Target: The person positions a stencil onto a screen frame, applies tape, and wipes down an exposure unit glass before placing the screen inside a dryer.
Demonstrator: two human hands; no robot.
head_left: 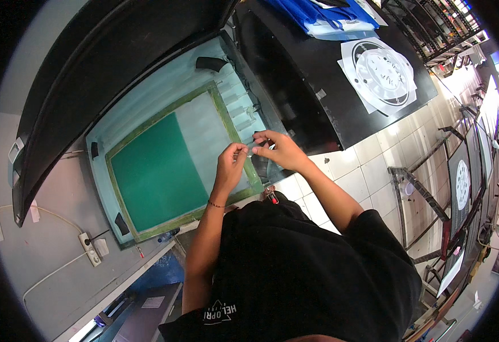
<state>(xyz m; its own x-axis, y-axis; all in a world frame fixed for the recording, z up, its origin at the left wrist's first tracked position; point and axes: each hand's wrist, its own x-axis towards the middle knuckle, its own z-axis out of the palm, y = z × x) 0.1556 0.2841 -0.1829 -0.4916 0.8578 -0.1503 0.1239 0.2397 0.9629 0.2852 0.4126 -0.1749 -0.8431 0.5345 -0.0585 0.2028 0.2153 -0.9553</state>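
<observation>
A green-framed printing screen (158,171) lies on a pale glass exposure bed (147,100), its left half dark green, its right half covered by a clear film sheet (209,134). My left hand (230,162) and my right hand (278,147) meet over the screen's right frame edge. Both pinch a small strip of clear tape (250,149) between their fingertips, close to the film's right border. Several more clear tape strips (239,108) hang along the bed's right rim.
The unit's black lid (107,62) stands raised at the upper left. A black table (318,85) to the right carries a round black-and-white printed sheet (383,71) and blue cloth (329,14). A power strip (90,249) sits on the grey wall; tiled floor lies at right.
</observation>
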